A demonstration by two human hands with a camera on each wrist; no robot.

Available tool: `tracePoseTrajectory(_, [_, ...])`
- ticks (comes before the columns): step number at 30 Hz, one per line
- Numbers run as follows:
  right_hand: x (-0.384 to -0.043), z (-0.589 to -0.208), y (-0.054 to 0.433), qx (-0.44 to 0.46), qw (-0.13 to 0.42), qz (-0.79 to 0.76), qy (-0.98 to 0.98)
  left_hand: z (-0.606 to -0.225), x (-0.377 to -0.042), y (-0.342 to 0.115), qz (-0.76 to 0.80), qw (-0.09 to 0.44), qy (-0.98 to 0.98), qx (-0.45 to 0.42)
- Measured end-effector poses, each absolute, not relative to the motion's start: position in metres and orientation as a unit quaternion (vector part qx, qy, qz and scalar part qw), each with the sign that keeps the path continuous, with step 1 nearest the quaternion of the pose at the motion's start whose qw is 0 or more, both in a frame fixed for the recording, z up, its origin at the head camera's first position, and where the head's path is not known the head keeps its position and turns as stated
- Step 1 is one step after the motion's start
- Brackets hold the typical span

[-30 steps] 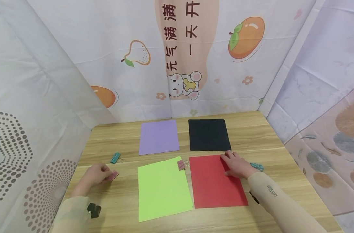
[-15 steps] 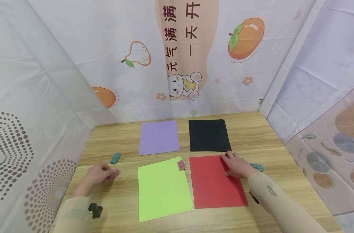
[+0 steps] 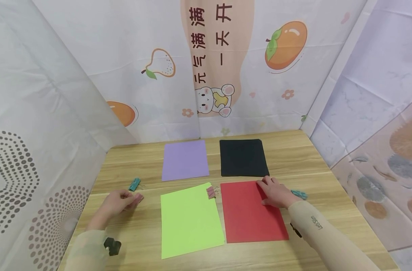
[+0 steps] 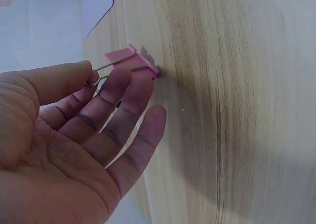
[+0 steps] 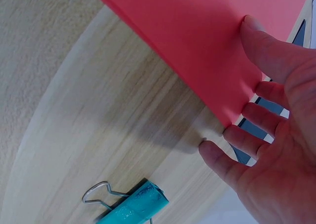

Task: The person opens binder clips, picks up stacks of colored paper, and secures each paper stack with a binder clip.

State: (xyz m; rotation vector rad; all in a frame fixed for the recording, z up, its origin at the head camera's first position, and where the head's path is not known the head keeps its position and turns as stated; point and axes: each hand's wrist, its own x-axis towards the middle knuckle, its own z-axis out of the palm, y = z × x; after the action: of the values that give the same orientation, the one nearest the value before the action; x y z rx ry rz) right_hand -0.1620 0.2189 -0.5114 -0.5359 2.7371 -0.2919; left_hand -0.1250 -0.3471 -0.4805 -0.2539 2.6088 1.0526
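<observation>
My left hand [image 3: 115,202] pinches a pink binder clip [image 4: 129,62] by its wire handles, between thumb and index finger. In the left wrist view the clip's pink body points away from the fingertips, just over the wood. My right hand [image 3: 276,192] rests on the upper right corner of a red paper stack [image 3: 250,216]. The right wrist view has the thumb lying on top of the red paper, with the other fingers along its edge. Left of the red stack lies lime-green paper [image 3: 190,222], with another pink binder clip [image 3: 210,192] at its upper right corner.
Purple paper [image 3: 185,160] and a black paper stack [image 3: 244,157] lie farther back on the wooden table [image 3: 145,241]. One teal binder clip [image 3: 134,184] lies beyond my left hand; another teal binder clip [image 5: 134,204] is beside my right wrist. Printed curtains [image 3: 172,124] surround the table.
My left hand has shifted slightly right with the pink binder clip, which has turned a little. The right hand stays in place on the red paper.
</observation>
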Motion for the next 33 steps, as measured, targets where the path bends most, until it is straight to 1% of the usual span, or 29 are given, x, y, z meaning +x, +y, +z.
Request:
tracePoseTrajectory(18, [-0.161,-0.512,0.219,-0.182,0.164,-0.103,0.964,-0.485,-0.12,-0.35,0.42,0.153,0.891,-0.082])
tracePoseTrajectory(24, [-0.161,-0.513,0.219,-0.186,0.164,-0.098,0.964,-0.486,-0.119,-0.353,0.394,0.152,0.903,-0.084])
tracePoseTrajectory(30, [-0.161,-0.51,0.219,-0.188,0.164,-0.1,0.963,-0.486,-0.118,-0.357,0.356,0.14,0.922,-0.064])
tracePoseTrajectory(33, [-0.161,-0.51,0.219,-0.189,0.165,-0.102,0.963,-0.486,-0.118,-0.358,0.342,0.137,0.927,-0.074])
